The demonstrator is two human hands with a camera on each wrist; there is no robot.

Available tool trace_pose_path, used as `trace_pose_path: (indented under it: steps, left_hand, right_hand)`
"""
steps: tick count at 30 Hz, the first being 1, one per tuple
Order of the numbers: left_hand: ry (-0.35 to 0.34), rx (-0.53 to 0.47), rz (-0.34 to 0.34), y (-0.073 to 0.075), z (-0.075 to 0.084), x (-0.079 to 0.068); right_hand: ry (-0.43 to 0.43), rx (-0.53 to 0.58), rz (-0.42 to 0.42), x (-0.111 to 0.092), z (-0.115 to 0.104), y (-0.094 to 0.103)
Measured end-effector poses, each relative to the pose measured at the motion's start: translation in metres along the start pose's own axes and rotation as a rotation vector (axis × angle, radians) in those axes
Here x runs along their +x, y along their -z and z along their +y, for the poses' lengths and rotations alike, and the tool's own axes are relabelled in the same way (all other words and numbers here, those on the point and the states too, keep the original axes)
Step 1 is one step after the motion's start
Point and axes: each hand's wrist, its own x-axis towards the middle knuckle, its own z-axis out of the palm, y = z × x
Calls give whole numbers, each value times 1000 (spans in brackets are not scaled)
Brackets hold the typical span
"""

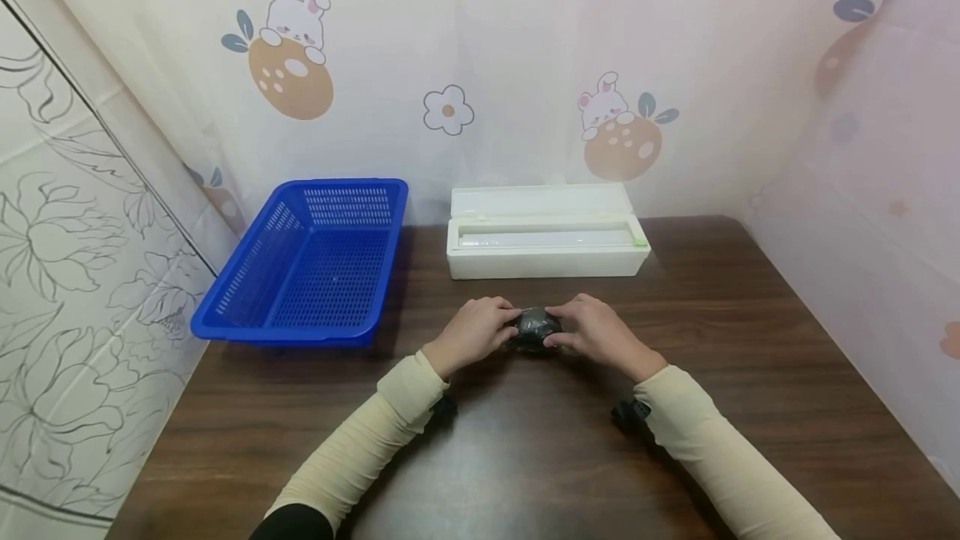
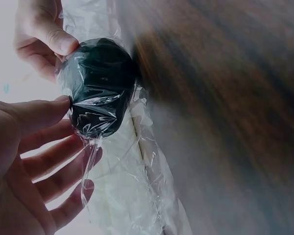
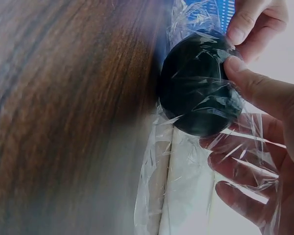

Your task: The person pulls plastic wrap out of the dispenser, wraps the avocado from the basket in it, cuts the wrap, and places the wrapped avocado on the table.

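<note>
A dark green, nearly black rounded object (image 1: 535,325), its exact kind unclear, rests on the table between both hands, under clear plastic wrap (image 2: 95,103). From the left side, my left hand (image 1: 472,333) pinches the wrap against the object with thumb and fingers. My right hand (image 1: 602,335) does the same on the opposite side. Loose wrap (image 3: 257,147) drapes over the lower fingers in the right wrist view. Creases and glare run across the film on the object. Some fingertips are hidden behind it.
A white wrap dispenser box (image 1: 547,263) stands behind the hands, lid (image 1: 540,200) up, with a pale roll inside. To the left sits a blue perforated basket (image 1: 292,333). The brown wooden table (image 1: 525,457) ends at a patterned curtain (image 1: 510,40).
</note>
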Motion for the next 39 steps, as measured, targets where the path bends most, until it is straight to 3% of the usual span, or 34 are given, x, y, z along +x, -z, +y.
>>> trace_pose_path:
  steps: [12, 24, 39]
  left_hand:
    - [55, -121, 44, 0, -1, 1]
    - [90, -189, 24, -1, 1, 3]
    - [96, -200, 17, -2, 2, 4]
  right_hand:
    - [-36, 1, -95, 3, 0, 9]
    - [-27, -25, -173, 3, -7, 17]
    - [-74, -19, -198, 7, -9, 13]
